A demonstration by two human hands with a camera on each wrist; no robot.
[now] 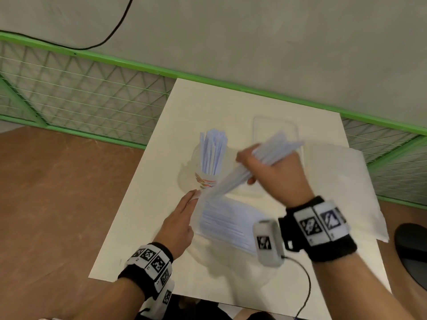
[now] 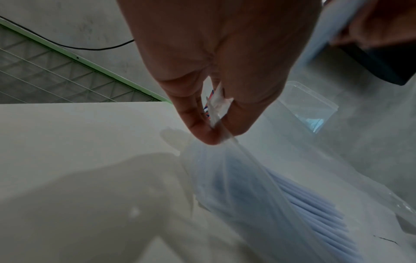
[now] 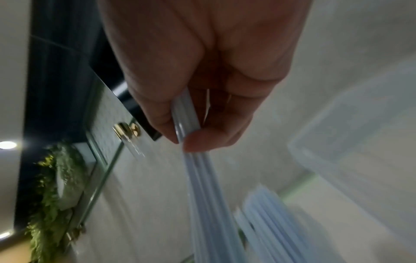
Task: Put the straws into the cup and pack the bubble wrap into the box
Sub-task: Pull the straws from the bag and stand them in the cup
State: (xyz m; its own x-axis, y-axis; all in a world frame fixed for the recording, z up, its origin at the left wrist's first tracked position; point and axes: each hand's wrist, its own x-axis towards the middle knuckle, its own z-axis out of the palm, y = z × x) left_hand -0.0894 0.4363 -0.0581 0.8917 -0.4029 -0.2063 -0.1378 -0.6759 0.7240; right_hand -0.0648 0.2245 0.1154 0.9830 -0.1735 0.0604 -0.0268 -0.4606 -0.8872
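Observation:
A patterned paper cup (image 1: 206,181) stands mid-table with several pale blue straws (image 1: 212,151) upright in it. Just right of the cup, my right hand (image 1: 248,168) grips a slanted bundle of straws (image 1: 268,153) above the table; the right wrist view shows its fingers (image 3: 198,142) curled round that bundle (image 3: 202,178). My left hand (image 1: 195,196) pinches the edge of a clear bag of straws (image 1: 226,224) lying in front of the cup; the pinch (image 2: 216,131) is plain in the left wrist view. A clear box (image 1: 275,128) sits behind my right hand, and the bubble wrap (image 1: 339,181) lies to the right.
The white table (image 1: 143,215) ends at a green mesh fence (image 1: 92,88) along its far side. A brown floor lies to the left. A black round object (image 1: 413,250) sits off the table's right edge. A cable (image 1: 305,285) trails from my right wrist.

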